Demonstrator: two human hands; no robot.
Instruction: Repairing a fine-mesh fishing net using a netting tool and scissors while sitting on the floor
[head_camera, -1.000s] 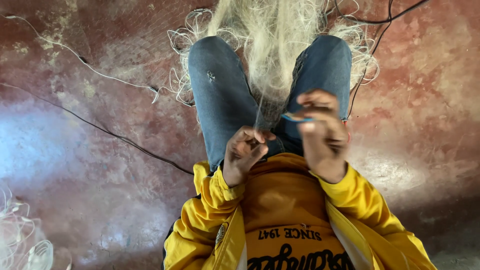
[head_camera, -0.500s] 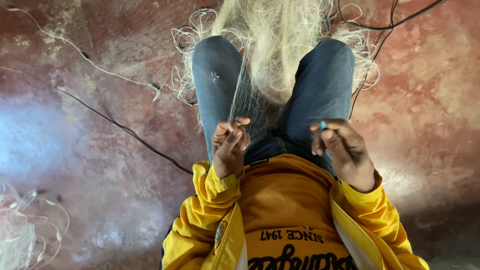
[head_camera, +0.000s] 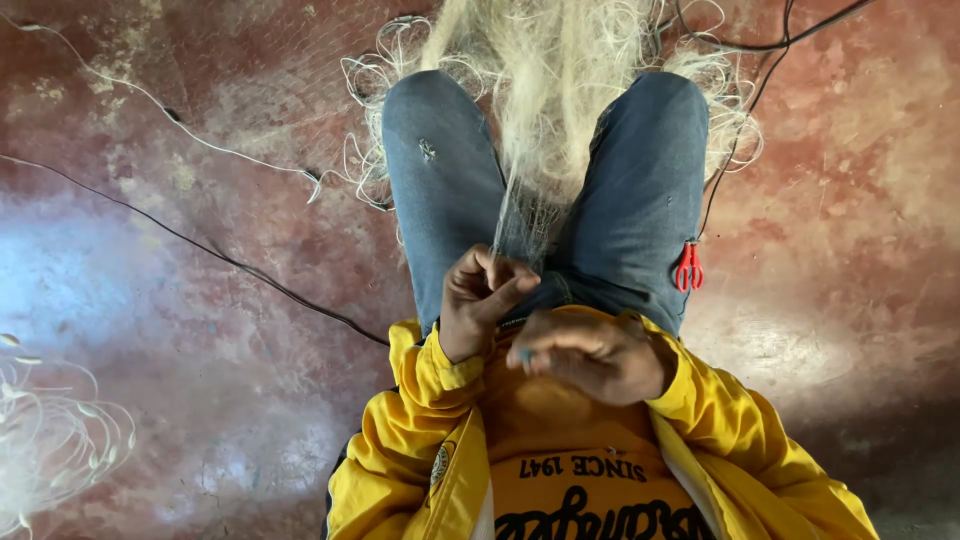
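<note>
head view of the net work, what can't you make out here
- Head view: the right hand curls over a small blue thing, hiding its shape.
- Left hand pinches the net; the mesh is too fine to show.
- Red scissors: blades hidden against the thigh.

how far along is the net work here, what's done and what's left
Done: cannot tell; no finished stretch stands out. In hand: the left hand pinches the pale net taut between the knees, and the right hand holds a small blue tool at the waist. Left: most of the net lies bunched over the legs; red scissors rest unused on the thigh.
</note>
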